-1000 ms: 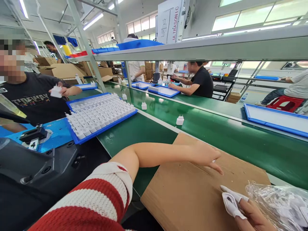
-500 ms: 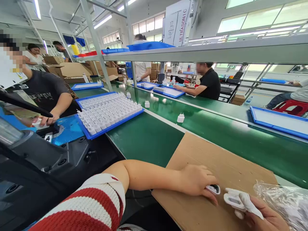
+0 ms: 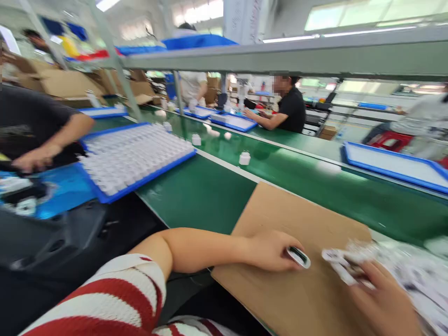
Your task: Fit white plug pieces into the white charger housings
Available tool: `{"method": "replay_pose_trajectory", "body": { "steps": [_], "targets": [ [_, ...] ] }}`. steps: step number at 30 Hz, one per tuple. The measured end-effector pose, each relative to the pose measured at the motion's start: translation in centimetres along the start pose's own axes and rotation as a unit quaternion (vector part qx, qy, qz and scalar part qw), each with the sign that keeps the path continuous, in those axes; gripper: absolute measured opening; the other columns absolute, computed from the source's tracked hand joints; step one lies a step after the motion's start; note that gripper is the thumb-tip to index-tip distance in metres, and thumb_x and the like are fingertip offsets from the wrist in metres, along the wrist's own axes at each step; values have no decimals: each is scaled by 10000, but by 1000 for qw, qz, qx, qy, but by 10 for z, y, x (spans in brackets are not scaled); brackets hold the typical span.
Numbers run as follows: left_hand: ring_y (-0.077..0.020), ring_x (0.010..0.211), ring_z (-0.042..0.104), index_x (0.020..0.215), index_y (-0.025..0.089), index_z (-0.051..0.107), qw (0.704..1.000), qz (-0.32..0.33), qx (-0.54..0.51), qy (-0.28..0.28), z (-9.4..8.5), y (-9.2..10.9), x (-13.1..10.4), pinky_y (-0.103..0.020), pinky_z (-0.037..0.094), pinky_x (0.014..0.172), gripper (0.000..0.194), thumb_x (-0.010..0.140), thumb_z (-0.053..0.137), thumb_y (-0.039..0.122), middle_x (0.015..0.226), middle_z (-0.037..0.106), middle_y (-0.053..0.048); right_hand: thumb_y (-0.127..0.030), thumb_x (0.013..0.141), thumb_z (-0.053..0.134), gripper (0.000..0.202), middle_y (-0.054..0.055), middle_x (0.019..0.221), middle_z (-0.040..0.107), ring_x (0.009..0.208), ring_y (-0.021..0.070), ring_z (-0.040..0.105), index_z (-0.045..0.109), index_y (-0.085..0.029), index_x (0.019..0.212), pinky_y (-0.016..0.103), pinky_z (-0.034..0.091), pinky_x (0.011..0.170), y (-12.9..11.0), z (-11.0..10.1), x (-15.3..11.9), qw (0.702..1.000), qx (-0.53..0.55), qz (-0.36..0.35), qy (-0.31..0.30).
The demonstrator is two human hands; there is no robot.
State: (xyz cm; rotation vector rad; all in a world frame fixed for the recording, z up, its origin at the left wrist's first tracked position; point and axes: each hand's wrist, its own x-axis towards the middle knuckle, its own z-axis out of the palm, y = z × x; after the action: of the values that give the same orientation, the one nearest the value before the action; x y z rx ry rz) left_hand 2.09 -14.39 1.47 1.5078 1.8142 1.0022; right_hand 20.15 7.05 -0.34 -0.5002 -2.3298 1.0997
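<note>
White casing point(image 3: 299, 257) is held over the cardboard point(image 3: 275, 209), your left hand's point(image 3: 273, 251) fingers clamped on it. Judged light, stiff, slightly slippery; grip by the side walls. Open end faces right; mouth's long axis slants far-left to near-right. Right hand point(image 3: 385, 291) blurred: finger closure cannot be determined.

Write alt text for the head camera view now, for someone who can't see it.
A person's left hand holds a small white casing with a dark opening over a cardboard sheet; the blurred right hand appears to hold something white near clear plastic. Beyond are a green work surface, a blue tray packed with white plugs, and a co-worker in black.
</note>
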Motion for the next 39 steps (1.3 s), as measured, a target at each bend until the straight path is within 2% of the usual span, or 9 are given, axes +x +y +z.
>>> {"method": "replay_pose_trajectory", "body": {
  "steps": [3,7,12,18,24,29,33,36,39],
  "targets": [
    [-210,962,702,1110,188,726,995,-25,-83,50,7,2,-4,-312,541,870,310,835,713,333,1090,762,-70,-284,725,658,72,86,806,714,765,259,672,722,-288,758,396,535,710,-37,7,-3,992,-118,29,-23],
    [-244,967,691,1159,204,714,990,-44,-127,48,10,-11,2,-381,554,902,405,851,686,465,1105,759,-74,-352,784,680,184,81,1035,782,939,228,719,727,-227,910,407,557,907,-37,22,3,994,29,106,-4],
    [-264,995,679,1194,211,703,987,-60,-141,41,9,-18,4,-404,557,913,517,812,723,559,1125,756,-79,-457,737,779,349,65,1059,788,982,231,728,721,-225,992,384,589,877,-36,25,1,975,177,137,-8],
    [-241,933,676,1221,212,684,989,-60,-127,50,10,-17,5,-391,554,880,540,801,711,551,1071,755,-68,-478,664,842,454,58,1064,773,981,223,725,708,-240,1027,397,592,924,-45,30,-1,969,215,122,2],
    [-243,918,673,1215,211,670,989,-67,-122,50,9,-12,6,-388,549,853,555,772,697,545,1016,751,-56,-455,664,857,362,38,958,761,949,227,725,682,-245,901,428,596,939,-47,28,-2,967,232,98,26],
    [-234,874,666,1169,206,682,989,-68,-126,49,7,-5,6,-377,544,821,553,752,701,569,986,749,-52,-498,640,876,408,55,1095,710,959,206,704,690,-239,894,394,608,894,-46,30,-3,977,198,75,33],
    [-232,847,656,1162,209,695,989,-75,-116,51,7,-8,7,-374,533,802,568,739,710,588,947,745,-50,-493,769,802,312,68,1042,715,897,193,671,742,-239,939,365,590,819,-43,28,-6,997,57,40,30],
    [-221,813,639,1180,209,692,990,-75,-106,54,7,-11,7,-361,521,776,583,744,702,596,910,732,-40,-429,791,795,401,53,996,737,824,174,659,726,-242,1139,353,575,798,-40,28,-7,998,-8,66,9],
    [-220,821,635,1189,213,687,991,-73,-102,50,7,-11,7,-354,512,776,568,761,681,587,925,732,-38,-442,805,781,324,49,957,759,812,180,668,744,-229,1047,352,569,793,-43,31,-7,994,8,107,16]
  ]
}}
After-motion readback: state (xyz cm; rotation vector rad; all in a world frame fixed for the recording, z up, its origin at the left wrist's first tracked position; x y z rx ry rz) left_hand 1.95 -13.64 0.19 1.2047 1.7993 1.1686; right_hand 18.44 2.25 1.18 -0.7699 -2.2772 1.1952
